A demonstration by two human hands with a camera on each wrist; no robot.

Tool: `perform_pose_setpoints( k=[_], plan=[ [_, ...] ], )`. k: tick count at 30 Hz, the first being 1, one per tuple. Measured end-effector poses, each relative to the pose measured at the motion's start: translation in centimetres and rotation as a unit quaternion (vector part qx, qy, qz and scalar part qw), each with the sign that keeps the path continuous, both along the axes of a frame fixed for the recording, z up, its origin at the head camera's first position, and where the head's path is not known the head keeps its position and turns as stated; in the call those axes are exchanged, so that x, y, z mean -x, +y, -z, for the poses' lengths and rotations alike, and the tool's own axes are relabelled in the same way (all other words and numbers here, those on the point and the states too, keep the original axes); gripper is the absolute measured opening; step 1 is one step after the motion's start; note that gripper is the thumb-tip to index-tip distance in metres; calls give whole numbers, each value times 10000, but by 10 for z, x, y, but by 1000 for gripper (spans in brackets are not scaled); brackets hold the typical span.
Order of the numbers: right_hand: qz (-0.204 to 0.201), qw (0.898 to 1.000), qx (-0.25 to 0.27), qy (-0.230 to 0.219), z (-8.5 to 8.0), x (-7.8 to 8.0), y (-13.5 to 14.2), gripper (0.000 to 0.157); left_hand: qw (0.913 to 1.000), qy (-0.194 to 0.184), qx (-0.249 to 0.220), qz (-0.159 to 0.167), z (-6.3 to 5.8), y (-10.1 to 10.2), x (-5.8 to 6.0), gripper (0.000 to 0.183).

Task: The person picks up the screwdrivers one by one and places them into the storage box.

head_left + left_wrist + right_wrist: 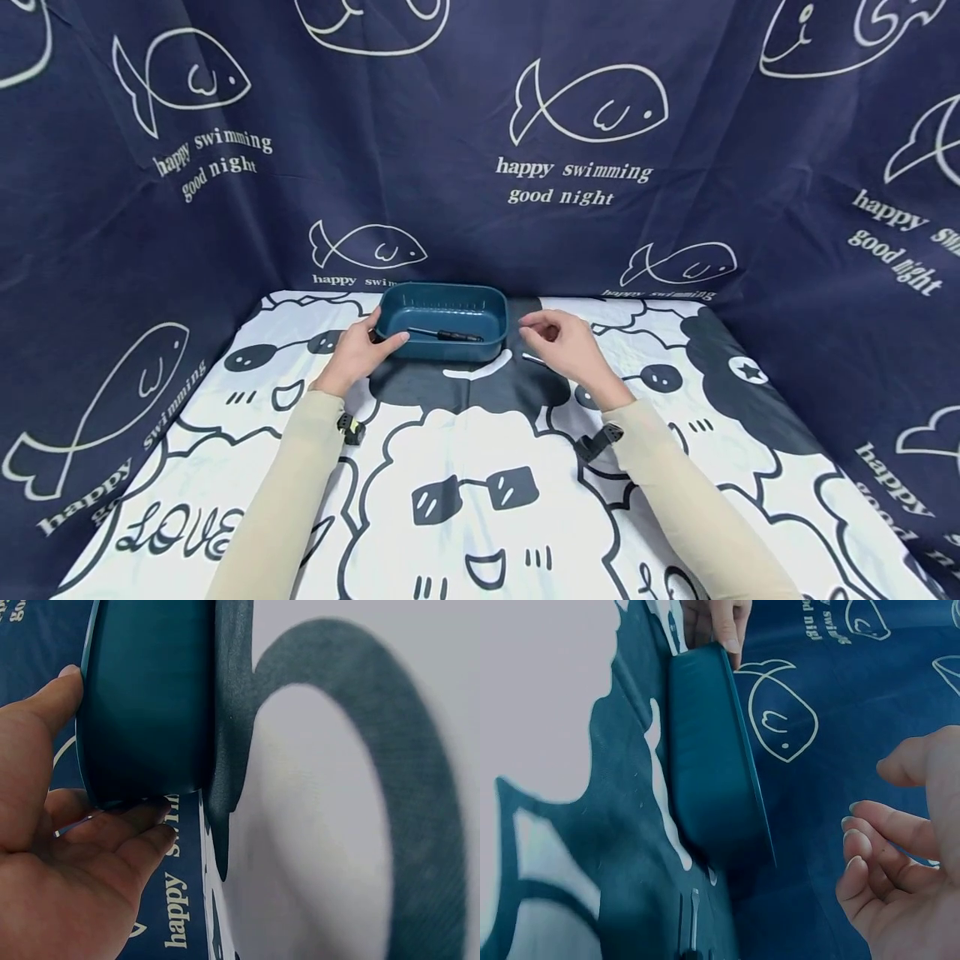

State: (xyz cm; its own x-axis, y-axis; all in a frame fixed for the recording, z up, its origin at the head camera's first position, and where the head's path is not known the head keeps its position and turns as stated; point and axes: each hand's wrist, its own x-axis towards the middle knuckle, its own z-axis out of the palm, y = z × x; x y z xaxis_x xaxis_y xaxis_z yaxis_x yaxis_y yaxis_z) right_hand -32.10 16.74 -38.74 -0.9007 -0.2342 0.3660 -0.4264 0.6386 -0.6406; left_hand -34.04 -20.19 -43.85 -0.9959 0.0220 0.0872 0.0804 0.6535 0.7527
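A dark teal plastic basin (442, 295) stands near the back of the cloth-covered table. Inside it lies a screwdriver (459, 337) with a black handle and thin metal shaft. My left hand (358, 350) holds the basin's left end, thumb at the rim and fingers against the outer wall (150, 697). To the right of the basin, my right hand (564, 343) hovers with loosely curled fingers and nothing in them. On the cloth below it lies a second screwdriver (694, 919); its metal shaft shows, while most of its handle is hidden or out of frame.
A white cloth (480, 450) with cartoon sheep covers the table. Dark blue fabric (465, 150) printed with fish hangs close behind the basin and along both sides. A wrist camera (597, 442) sits below the right wrist.
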Motion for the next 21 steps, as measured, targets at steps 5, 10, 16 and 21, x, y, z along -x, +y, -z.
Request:
perform_pose_setpoints(
  k=[5,10,16,21],
  plan=[
    [-101,9999,-6,135,4,-6,18,24,10000,39,-10,-2,-1,0,-2,94],
    [-61,9999,93,104,6,-9,33,23,10000,12,-30,-15,-3,1,-3,93],
    [146,9999,26,-36,12,-9,51,23,10000,-20,-23,11,-3,1,-2,93],
    [305,9994,-20,-163,15,-5,66,27,10000,31,-16,13,-2,0,-1,93]
  ],
)
